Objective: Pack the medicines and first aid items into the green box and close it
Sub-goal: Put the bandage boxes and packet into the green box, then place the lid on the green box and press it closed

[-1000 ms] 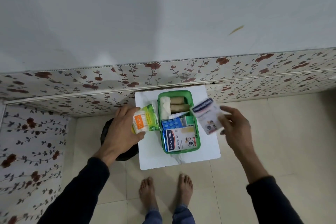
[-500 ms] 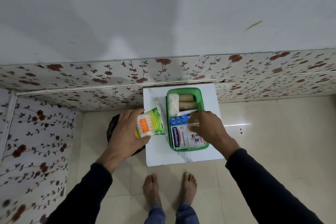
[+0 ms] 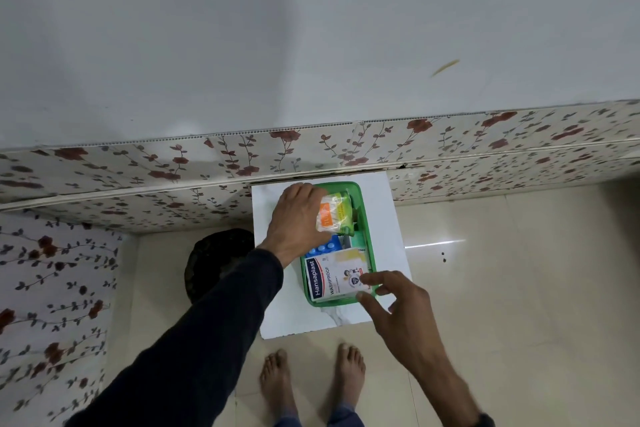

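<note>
Holding the soft orange-and-green plastic packet of cotton buds [image 3: 335,216] in our left hand [image 3: 296,218], we have it over the far half of the open green plastic box [image 3: 365,246], long axis running along the box's length. Our right hand [image 3: 398,302] hovers spread and empty at the near rim, beside the white plaster carton [image 3: 334,276].

One green box [image 3: 367,239] sits at centre frame on one white table [image 3: 394,218]. Inside it: one plaster pack [image 3: 334,276], one blue pill strip [image 3: 323,249], and one swab packet [image 3: 334,215] at its upper end. Anything beneath, perhaps more items, is hidden. Two hands show: left hand [image 3: 298,218], right hand [image 3: 401,305]. Two bare feet [image 3: 277,378] at bottom centre.
</note>
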